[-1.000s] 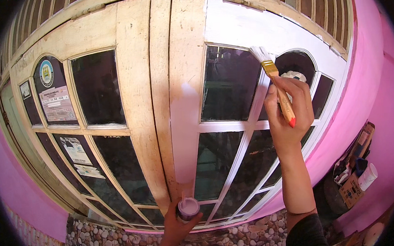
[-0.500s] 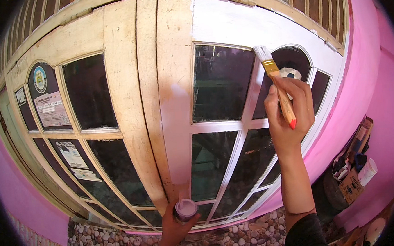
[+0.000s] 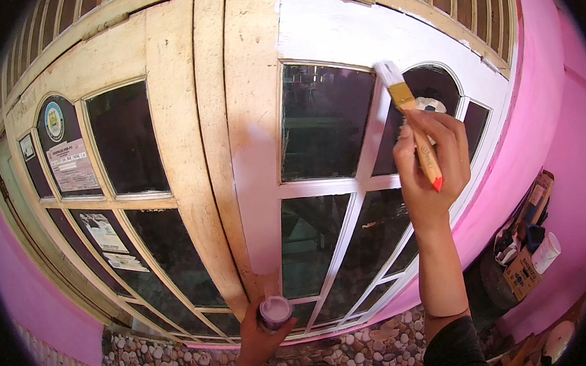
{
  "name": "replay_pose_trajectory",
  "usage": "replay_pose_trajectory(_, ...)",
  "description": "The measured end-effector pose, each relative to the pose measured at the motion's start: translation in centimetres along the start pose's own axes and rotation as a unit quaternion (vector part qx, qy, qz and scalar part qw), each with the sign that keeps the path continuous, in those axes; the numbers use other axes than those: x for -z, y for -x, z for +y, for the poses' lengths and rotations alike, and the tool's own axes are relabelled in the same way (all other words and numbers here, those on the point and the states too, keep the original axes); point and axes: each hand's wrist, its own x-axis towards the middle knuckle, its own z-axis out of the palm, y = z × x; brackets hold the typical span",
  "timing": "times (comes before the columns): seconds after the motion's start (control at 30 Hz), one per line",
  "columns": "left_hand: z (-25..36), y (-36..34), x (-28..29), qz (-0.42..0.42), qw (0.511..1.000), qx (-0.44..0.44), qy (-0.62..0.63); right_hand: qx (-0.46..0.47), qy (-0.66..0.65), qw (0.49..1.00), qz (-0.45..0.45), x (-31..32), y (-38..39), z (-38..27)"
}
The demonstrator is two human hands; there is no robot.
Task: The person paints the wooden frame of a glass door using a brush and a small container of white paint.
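My right hand (image 3: pixel 435 181) grips the wooden handle of a paintbrush (image 3: pixel 402 96), its red-tipped end pointing down. White paint coats the bristles, which rest at the frame between a square glass pane (image 3: pixel 328 120) and an arched pane at the upper right. My left hand (image 3: pixel 257 343) is wrapped round a small cup of pale pinkish-white paint (image 3: pixel 276 310), low in front of the door. The right door leaf (image 3: pixel 344 29) is painted white over its top rail and right side; its left stile (image 3: pixel 257 205) has a broad painted strip, with cream wood above.
A cream door leaf (image 3: pixel 187 149) with glass panes and stickers stands to the left. Pink walls (image 3: pixel 536 101) flank the doors. A bin (image 3: pixel 497 278) with a cardboard box and a white cup (image 3: pixel 546 252) stands at the lower right. The floor (image 3: pixel 170 365) is pebble-patterned.
The brush has shifted very slightly up and left against the door frame, still in my right hand. The view has turned slightly; the cup stays in my left hand.
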Motion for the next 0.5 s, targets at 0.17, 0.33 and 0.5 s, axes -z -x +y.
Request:
replay_pose_trajectory(0.17, 0.2, -0.2, -0.6, -0.007, 1.0, -0.006, 0.01, 0.018, -0.048, 0.998, -0.022, -0.3, -0.2, 0.0)
replay_pose_trajectory(0.33, 0.8, -0.2, -0.4, -0.014, 1.0, 0.004, 0.017, -0.026, 0.011, 1.0, -0.004, 0.7, 0.2, 0.6)
replay_pose_trajectory(0.5, -0.4, -0.5, 0.3, -0.008, 1.0, 0.015, -0.004, -0.095, -0.116, 0.988, -0.045, 2.0, 0.5, -2.3)
